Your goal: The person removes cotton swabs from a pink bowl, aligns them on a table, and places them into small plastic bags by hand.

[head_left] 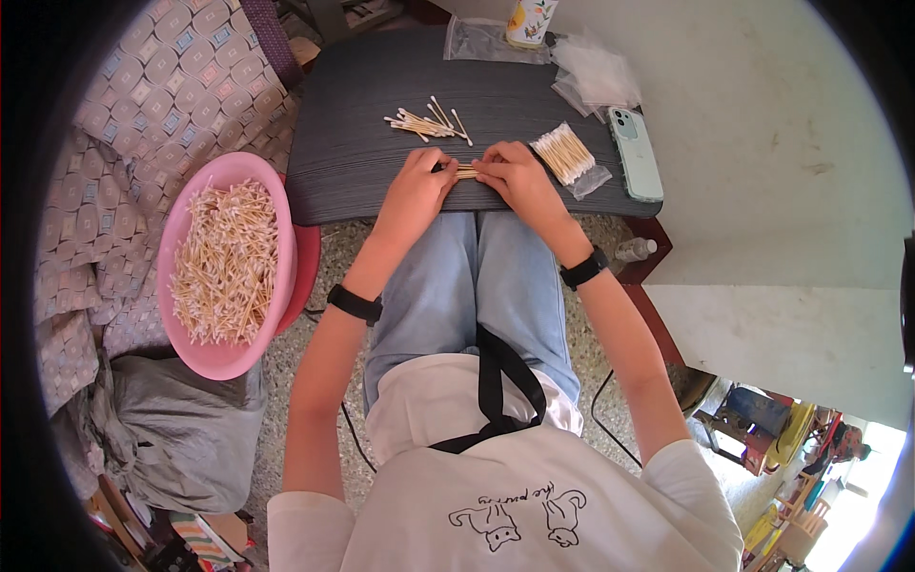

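- We see the small bundle of cotton swabs [466, 172] near the bench's [353, 81] front edge, lying crosswise between the two hands; most of it is hidden by the fingers, so we cannot count the sticks.
- Our left hand [421, 183] has its grip narrow, pinching the bundle's left end; our right hand [518, 178] pinches the right end likewise.
- We judge the bundle very light; the sticks look stiff yet slim enough to snap if bent, and the white tips soft and easily crushed or soiled; smooth sticks may slide against one another, so we would hold along the shafts, with light, even pressure from both sides.
- The front edge is close, with our lap just below; a dropped stick could roll off there.
- Ahead lie the loose swabs [424, 124]; to the right, the packed swabs [566, 153] and then the phone [636, 157] narrow our room; the wider stretch of bench runs leftward, toward the pink basin [229, 366] beyond its left edge.
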A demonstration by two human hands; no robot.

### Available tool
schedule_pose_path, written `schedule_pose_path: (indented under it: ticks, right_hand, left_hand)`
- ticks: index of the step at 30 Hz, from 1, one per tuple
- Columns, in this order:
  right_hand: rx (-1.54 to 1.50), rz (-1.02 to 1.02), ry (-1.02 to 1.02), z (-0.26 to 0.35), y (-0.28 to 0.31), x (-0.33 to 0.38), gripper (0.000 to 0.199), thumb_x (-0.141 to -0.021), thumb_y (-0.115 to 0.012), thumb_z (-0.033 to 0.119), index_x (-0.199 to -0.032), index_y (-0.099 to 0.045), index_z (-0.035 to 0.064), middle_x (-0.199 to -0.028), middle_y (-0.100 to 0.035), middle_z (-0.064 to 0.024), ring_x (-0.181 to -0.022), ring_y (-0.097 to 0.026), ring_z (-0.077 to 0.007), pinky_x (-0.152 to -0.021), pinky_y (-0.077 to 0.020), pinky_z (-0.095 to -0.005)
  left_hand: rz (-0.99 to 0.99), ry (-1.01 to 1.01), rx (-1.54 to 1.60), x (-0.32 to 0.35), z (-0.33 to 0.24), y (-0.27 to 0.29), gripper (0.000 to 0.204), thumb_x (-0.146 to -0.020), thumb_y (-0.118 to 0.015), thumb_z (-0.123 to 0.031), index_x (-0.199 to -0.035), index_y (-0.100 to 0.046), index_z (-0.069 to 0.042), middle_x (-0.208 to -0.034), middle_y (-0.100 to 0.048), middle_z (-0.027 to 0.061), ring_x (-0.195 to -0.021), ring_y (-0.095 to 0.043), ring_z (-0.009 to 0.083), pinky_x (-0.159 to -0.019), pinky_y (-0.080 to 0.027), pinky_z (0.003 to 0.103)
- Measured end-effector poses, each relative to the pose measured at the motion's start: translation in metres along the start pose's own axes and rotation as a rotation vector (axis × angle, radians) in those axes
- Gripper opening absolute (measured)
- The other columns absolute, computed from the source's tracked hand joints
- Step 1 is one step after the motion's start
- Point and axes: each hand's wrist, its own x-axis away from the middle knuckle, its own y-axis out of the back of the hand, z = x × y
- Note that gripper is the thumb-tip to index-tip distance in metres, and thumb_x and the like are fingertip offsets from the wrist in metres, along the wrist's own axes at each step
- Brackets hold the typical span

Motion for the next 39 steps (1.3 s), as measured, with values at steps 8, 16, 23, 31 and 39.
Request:
schedule_pose_path:
  ticks: [8,16,23,31,39]
  right_hand:
    - [0.129,0.004,0.03,0.003,-0.004,-0.006,0.01,-0.076,-0.067,0.01,-0.084,-0.068,0.0043,-0.083,-0.059,-0.0059,-0.082,-0.058,-0.0242,-0.071,-0.0499,-0.0349]
    - [0.152,-0.05,0.051,0.004,-0.006,-0.002,0.005,-0.076,-0.065,0.01,-0.079,-0.066,0.0056,-0.079,-0.057,-0.0056,-0.082,-0.058,-0.0241,-0.07,-0.0505,-0.0344]
    - [0.269,-0.055,0.118,0.006,-0.008,0.0,0.005,-0.073,-0.061,0.007,-0.078,-0.06,0.0056,-0.08,-0.056,-0.0052,-0.08,-0.058,-0.0223,-0.07,-0.0512,-0.0322]
    - [0.326,-0.056,0.182,0.007,-0.007,0.001,0.01,-0.072,-0.059,0.007,-0.082,-0.059,0.0053,-0.081,-0.056,-0.006,-0.081,-0.058,-0.0218,-0.072,-0.0511,-0.032]
    - [0.141,-0.053,0.096,0.026,0.019,0.024,0.017,-0.079,-0.066,0.006,-0.095,-0.062,0.0013,-0.076,-0.058,-0.0099,-0.07,-0.06,-0.0258,-0.063,-0.0496,-0.0359]
  left_hand:
    - [0.039,0.022,0.011,-0.004,0.005,0.0,0.01,-0.079,-0.068,-0.006,-0.087,-0.069,-0.001,-0.08,-0.057,0.0099,-0.076,-0.058,0.0258,-0.069,-0.05,0.038]
    - [0.064,0.004,-0.004,-0.006,0.002,-0.001,0.011,-0.081,-0.064,-0.006,-0.085,-0.061,0.003,-0.086,-0.057,0.0122,-0.083,-0.057,0.0295,-0.075,-0.049,0.039]
    - [0.122,-0.005,-0.076,-0.003,0.003,-0.001,0.014,-0.084,-0.061,-0.008,-0.092,-0.058,0.003,-0.09,-0.055,0.0136,-0.088,-0.055,0.0302,-0.078,-0.048,0.039]
    - [0.117,-0.06,-0.176,-0.003,0.0,-0.002,0.014,-0.084,-0.059,-0.008,-0.093,-0.059,0.002,-0.092,-0.054,0.0114,-0.089,-0.056,0.0271,-0.076,-0.049,0.039]
    - [0.073,-0.04,0.06,0.002,-0.024,0.027,0.014,-0.086,-0.061,-0.01,-0.093,-0.063,0.002,-0.077,-0.057,0.0097,-0.071,-0.06,0.0244,-0.064,-0.05,0.036]
